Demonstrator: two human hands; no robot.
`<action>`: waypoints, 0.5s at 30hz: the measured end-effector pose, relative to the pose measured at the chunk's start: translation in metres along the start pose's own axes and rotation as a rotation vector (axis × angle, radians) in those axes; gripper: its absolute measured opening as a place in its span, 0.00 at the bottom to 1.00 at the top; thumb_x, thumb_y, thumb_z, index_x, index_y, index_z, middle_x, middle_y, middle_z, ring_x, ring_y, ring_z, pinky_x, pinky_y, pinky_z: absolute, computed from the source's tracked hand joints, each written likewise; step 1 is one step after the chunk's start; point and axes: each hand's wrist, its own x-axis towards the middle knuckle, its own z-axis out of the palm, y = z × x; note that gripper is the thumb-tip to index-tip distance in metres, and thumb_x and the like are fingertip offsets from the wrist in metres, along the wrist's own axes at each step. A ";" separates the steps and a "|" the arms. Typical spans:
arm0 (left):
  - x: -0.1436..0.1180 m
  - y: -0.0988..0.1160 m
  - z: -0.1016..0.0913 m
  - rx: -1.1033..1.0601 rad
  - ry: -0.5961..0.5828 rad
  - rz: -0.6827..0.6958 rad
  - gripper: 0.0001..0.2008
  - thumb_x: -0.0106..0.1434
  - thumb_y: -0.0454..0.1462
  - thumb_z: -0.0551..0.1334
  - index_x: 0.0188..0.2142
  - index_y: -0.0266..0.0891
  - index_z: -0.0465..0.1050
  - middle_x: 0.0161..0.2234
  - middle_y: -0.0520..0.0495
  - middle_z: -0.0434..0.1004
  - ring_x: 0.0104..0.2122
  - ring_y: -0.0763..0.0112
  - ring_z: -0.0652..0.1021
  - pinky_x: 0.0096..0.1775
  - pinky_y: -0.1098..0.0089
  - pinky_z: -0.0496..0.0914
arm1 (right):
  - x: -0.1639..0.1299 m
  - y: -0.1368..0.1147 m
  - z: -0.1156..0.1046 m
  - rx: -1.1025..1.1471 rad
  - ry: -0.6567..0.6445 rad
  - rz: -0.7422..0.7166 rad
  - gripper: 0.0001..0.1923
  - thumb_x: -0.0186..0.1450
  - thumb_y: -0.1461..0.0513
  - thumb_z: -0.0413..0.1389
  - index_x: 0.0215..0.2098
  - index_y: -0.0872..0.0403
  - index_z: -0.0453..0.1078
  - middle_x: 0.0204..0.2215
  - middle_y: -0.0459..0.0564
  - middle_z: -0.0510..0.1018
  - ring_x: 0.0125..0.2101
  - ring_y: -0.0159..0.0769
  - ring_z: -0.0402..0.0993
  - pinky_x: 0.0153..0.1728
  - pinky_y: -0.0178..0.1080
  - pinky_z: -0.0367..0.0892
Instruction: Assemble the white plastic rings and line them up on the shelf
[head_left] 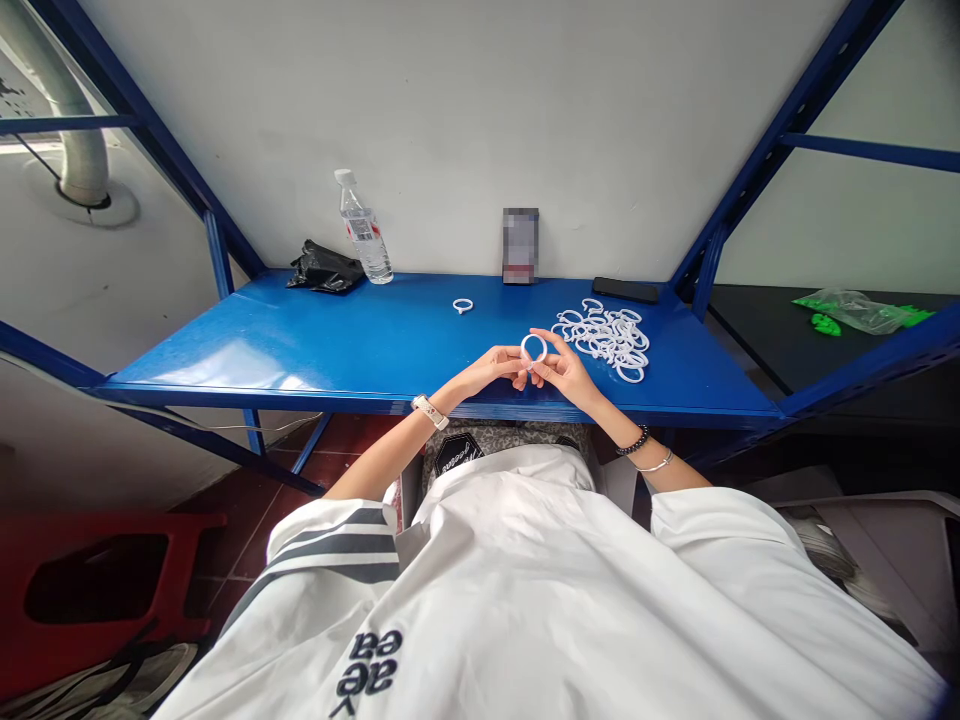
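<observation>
Both hands meet over the front of the blue shelf (315, 340). A white plastic ring (534, 348) is pinched between my left hand (495, 368) and my right hand (566, 370), held upright just above the surface. To the right of my right hand lies a pile of several white rings (606, 336). One single white ring (463, 305) lies alone farther back, left of the hands.
At the back of the shelf stand a clear water bottle (364, 232), a crumpled black bag (326, 268), a small dark box (520, 246) and a black phone (625, 290). A green bag (859, 310) lies on the dark surface to the right. A red stool (97, 590) sits low left.
</observation>
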 end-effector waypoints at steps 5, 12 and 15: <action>0.001 0.002 0.002 0.037 0.081 -0.004 0.20 0.59 0.50 0.69 0.31 0.33 0.71 0.22 0.50 0.72 0.24 0.76 0.72 0.31 0.73 0.65 | 0.000 0.001 0.001 -0.003 0.021 -0.007 0.36 0.65 0.50 0.61 0.66 0.48 0.54 0.24 0.41 0.75 0.26 0.34 0.74 0.29 0.36 0.71; 0.003 0.002 0.002 0.046 0.234 0.014 0.21 0.55 0.50 0.71 0.30 0.34 0.70 0.19 0.53 0.70 0.21 0.78 0.69 0.30 0.73 0.65 | 0.002 0.001 0.000 0.030 0.040 -0.013 0.36 0.65 0.47 0.59 0.66 0.49 0.53 0.23 0.41 0.76 0.24 0.32 0.71 0.29 0.37 0.70; 0.004 0.000 0.001 0.062 0.297 0.010 0.21 0.55 0.50 0.71 0.31 0.34 0.71 0.18 0.54 0.69 0.20 0.78 0.70 0.29 0.73 0.65 | 0.002 0.001 -0.001 0.030 0.069 -0.004 0.33 0.67 0.46 0.56 0.64 0.49 0.55 0.23 0.41 0.75 0.24 0.33 0.72 0.29 0.37 0.71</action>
